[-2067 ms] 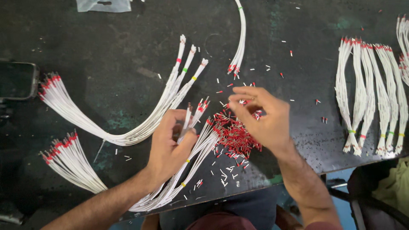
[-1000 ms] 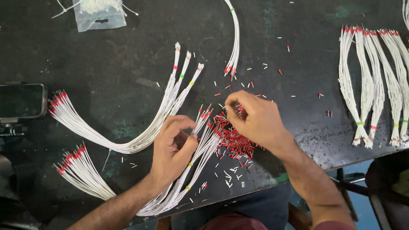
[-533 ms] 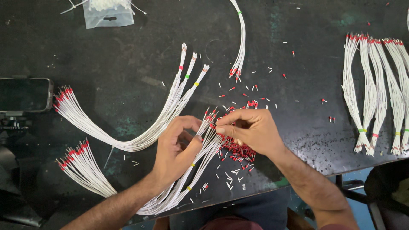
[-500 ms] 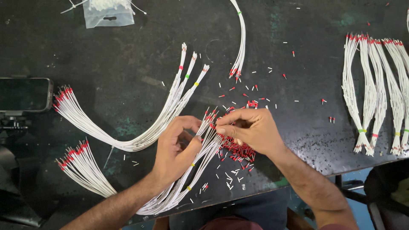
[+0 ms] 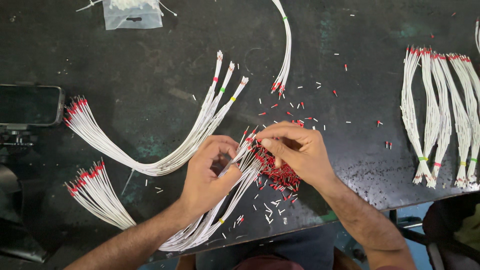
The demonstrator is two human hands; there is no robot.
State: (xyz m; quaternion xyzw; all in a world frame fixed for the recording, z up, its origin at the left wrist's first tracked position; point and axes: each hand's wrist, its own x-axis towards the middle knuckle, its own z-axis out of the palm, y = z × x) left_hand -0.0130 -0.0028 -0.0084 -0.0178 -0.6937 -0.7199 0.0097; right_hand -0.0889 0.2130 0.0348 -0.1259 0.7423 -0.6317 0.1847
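Plastic bag (image 5: 132,12) lies clear on dark table (image 5: 150,75); left hand (image 5: 207,175) grips white wires (image 5: 235,170), right hand (image 5: 295,150) pinches their tips.

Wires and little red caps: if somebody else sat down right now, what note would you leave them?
Left hand: pinches a bundle of white wires, ends fanned toward the other hand.
Right hand: fingertips at the wire ends, apparently fitting a red ferrule; too small to confirm.
Loose red ferrules: heaped under the right hand on the dark table, more scattered beyond.
Done: red-tipped bundles at far left and tied bundles at right.
Left: most wires in the held bundle look bare-ended, as do the three banded bundles behind it.
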